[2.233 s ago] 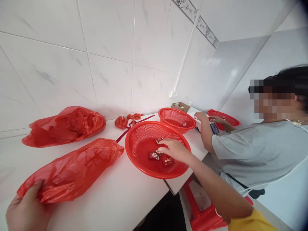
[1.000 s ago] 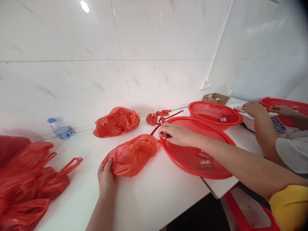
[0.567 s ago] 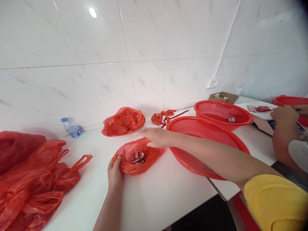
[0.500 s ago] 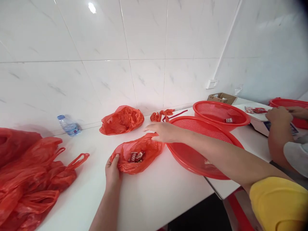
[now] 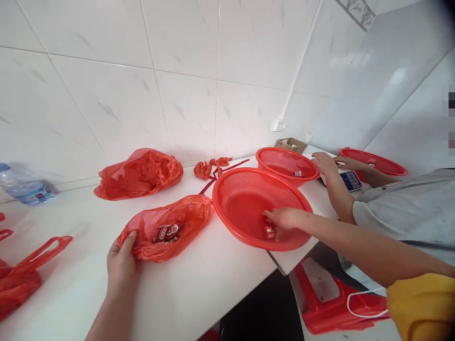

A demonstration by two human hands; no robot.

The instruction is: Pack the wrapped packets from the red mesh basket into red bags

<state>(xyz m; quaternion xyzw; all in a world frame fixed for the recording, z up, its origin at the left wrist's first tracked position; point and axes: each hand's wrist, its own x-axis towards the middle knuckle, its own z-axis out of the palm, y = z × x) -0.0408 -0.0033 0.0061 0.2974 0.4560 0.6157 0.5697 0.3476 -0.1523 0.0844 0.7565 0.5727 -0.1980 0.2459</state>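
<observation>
My left hand (image 5: 122,253) pinches the near-left rim of a red plastic bag (image 5: 194,215), thumb inside. The bag lies open on the white table, with several small red snack packets (image 5: 167,233) in it. My right hand (image 5: 284,220) is inside a large red plastic basket (image 5: 234,225) with its fingers apart. Just under those fingers is a small red packet (image 5: 270,231), partly covered by the hand. Whether the fingers touch it is hard to see.
Behind stands another opened red bag (image 5: 142,173). A water bottle (image 5: 30,189) lies at left near more red bags (image 5: 21,279). Beyond my basket are a second red basket (image 5: 284,163) and a cardboard box (image 5: 293,144). At right, a co-worker's hands (image 5: 327,166) are above a scale (image 5: 350,180).
My right hand has left the bag's far side and moved right, down into the large basket. My left hand still grips the bag. The view has turned to the right.
</observation>
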